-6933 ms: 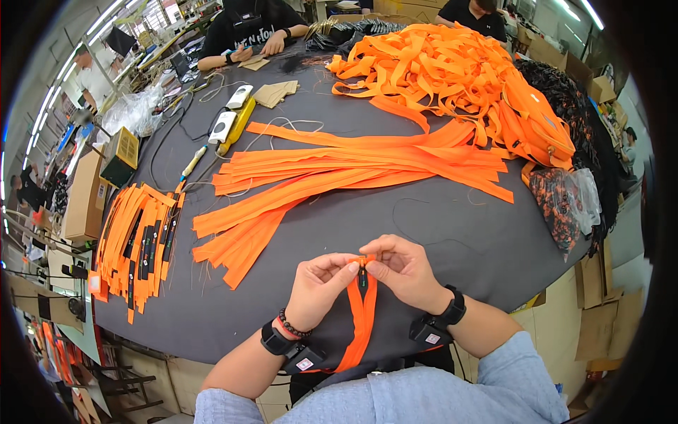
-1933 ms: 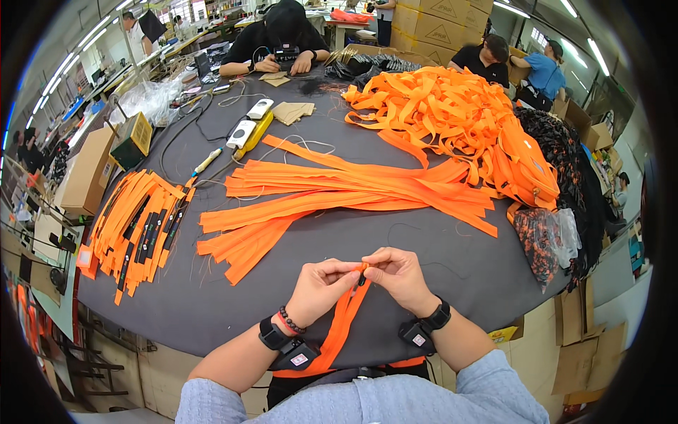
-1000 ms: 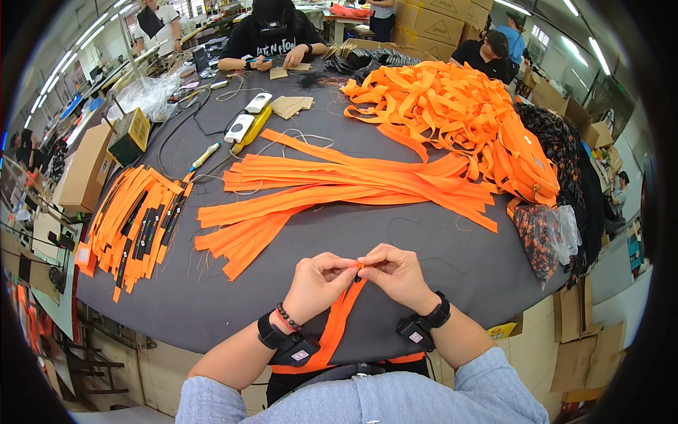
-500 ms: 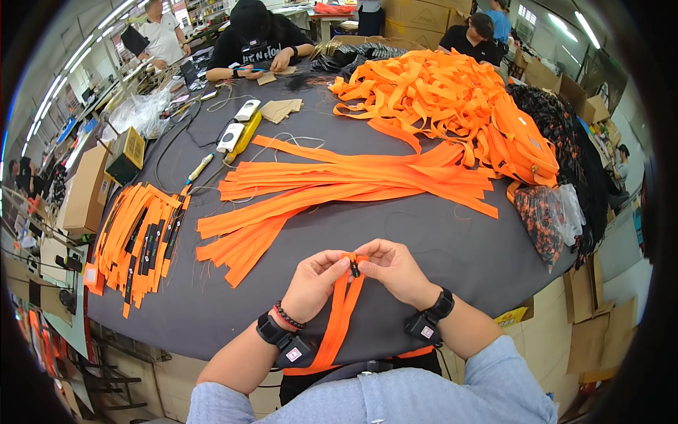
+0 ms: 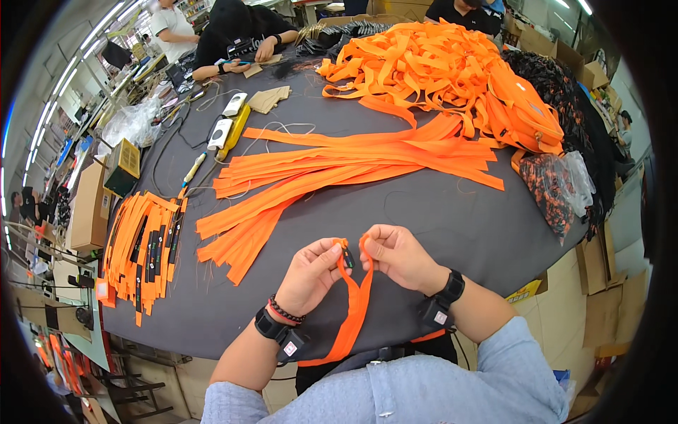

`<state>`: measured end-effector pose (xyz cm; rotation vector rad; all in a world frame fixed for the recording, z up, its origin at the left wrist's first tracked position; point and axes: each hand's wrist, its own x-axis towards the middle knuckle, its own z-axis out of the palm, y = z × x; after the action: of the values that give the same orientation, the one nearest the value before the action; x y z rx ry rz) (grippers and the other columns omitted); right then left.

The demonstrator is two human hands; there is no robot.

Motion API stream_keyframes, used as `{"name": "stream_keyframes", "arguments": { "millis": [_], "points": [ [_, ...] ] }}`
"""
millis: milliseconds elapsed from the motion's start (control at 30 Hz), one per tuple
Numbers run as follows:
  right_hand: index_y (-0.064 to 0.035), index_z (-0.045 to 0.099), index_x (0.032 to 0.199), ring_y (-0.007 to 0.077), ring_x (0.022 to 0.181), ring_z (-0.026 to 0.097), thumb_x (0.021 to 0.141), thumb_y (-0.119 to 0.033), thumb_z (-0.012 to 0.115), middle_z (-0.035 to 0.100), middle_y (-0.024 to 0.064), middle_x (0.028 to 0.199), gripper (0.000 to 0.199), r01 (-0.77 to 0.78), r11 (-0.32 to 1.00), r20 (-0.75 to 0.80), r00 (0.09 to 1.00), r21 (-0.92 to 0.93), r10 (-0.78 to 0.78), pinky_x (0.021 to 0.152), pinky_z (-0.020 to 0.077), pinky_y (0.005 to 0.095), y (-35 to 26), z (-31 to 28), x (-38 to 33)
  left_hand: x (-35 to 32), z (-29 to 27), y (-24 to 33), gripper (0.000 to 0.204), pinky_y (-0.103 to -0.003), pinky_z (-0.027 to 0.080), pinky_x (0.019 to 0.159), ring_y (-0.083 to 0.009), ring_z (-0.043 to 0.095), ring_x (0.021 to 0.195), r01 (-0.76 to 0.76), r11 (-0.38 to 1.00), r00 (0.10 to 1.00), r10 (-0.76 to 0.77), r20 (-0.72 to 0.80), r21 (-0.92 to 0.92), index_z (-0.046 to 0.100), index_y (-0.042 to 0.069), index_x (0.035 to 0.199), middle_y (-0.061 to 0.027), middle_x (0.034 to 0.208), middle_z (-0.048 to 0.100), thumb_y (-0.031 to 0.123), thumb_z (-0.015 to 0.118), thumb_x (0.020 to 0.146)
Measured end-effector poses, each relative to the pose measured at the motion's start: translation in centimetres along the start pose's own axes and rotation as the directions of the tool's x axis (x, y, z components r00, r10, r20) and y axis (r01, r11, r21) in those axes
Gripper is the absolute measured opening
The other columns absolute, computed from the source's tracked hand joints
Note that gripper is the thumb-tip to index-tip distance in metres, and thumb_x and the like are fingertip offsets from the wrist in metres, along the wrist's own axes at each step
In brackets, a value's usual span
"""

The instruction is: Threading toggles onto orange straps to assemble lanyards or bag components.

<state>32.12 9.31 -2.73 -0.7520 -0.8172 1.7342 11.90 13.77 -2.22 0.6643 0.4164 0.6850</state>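
Left hand [image 5: 311, 272], fingers pinched on small dark slider [image 5: 347, 258]; right hand [image 5: 397, 256], fingers pinched on orange zipper tape [image 5: 355, 311]. Tape's long axis runs from centre frame down toward lower edge.

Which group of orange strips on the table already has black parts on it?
The orange strips stacked at the table's left edge; the other orange heaps show no black parts.

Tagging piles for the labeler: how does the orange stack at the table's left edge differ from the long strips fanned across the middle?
The left stack is short pieces, packed side by side, with dark parts along them. The fanned strips are much longer, plain orange and spread loosely, overlapping. The stack runs toward the table's near edge; the strips run crosswise. Both are orange, flat on the dark table, away from the left hand and right hand.
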Motion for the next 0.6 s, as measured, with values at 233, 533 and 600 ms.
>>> {"name": "stream_keyframes", "arguments": {
  "millis": [233,533,600],
  "points": [
    [0.0019,0.061,0.094,0.0069,0.076,0.060,0.091,-0.007,0.063,0.064,0.0032,0.083,0.010,0.191,0.922,-0.007,0.979,-0.337,-0.205,0.070,0.0501,0.0212,0.0,1.3,-0.4,-0.1,0.2,-0.7,0.016,-0.031,0.052,0.080,-0.0173,0.063,0.090,-0.017,0.994,0.999,0.021,-0.030,0.106,0.060,-0.001,0.106,-0.0101,0.101,0.066,0.010,0.054,0.096],
    [0.0024,0.061,0.093,0.0069,0.075,0.060,0.090,-0.006,0.063,0.064,0.0032,0.083,0.009,0.161,0.919,-0.011,0.984,-0.360,-0.177,0.069,0.0502,0.0202,-0.3,1.2,-0.4,0.0,0.1,-0.3,0.017,-0.028,0.051,0.078,-0.0132,0.063,0.087,-0.030,0.985,1.000,0.031,-0.003,0.170,0.061,-0.002,0.107,-0.0075,0.098,0.066,0.007,0.057,0.094],
    [0.0023,0.061,0.093,0.0068,0.075,0.060,0.090,-0.006,0.063,0.064,0.0031,0.083,0.009,0.171,0.917,-0.012,0.982,-0.359,-0.188,0.069,0.0501,0.0201,-0.3,1.3,-0.5,-0.1,0.2,-0.2,0.017,-0.026,0.051,0.077,-0.0123,0.062,0.086,-0.036,0.976,0.999,0.044,-0.032,0.214,0.061,-0.002,0.108,-0.0076,0.097,0.066,0.008,0.057,0.094]
  ]
}}
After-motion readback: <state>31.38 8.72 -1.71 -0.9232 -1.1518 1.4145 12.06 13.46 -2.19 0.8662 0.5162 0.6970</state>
